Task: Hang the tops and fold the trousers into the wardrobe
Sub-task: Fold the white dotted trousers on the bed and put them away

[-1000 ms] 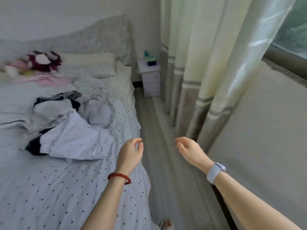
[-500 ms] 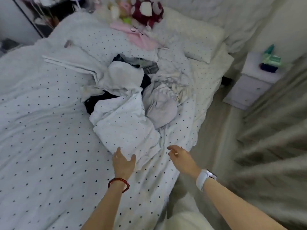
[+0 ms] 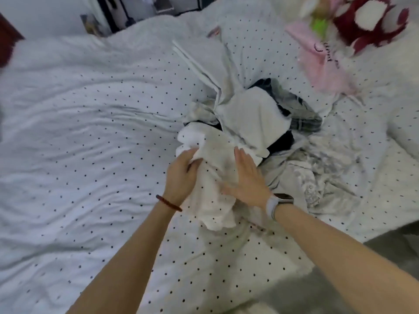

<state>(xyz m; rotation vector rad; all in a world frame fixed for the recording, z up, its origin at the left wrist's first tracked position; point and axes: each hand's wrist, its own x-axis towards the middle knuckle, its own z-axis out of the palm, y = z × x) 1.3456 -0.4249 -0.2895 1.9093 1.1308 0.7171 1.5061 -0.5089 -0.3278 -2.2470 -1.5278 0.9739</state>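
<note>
White cloth, bunched and dotted like the sheet under it: a white garment [image 3: 213,177] at the centre of the frame, taken up off the near edge of the clothes pile [image 3: 256,123]. Left hand [image 3: 181,177] gripping its upper left fold, fingers curled into the fabric. Right hand [image 3: 247,180] laid flat against the right side of the bundle, fingers straight and together, pressing rather than pinching. Lower end of the garment hanging loose toward the bottom of the frame, just above the bed [image 3: 90,155].

First step, by the look of it: picking one piece out of the heap to sort. Top or trousers, hard to say (too crumpled, and the picture is smeared with motion). Behind it, up and right of centre, the rest of the pile: a pale piece on top, a dark garment [image 3: 281,141] underneath, a grey-checked garment [image 3: 301,114] at the far right of the heap, all touching. Pink cloth [image 3: 322,62] and a red-and-white plush toy [image 3: 371,21] in the upper right corner, apart from the pile. No wardrobe plainly in view; only a dark opening in the upper left of the frame.

Next, probably: lift clear, shake out, find a collar or waistband. Needs a second real grip from the right hand, and care not to drag the neighbouring pieces along.
</note>
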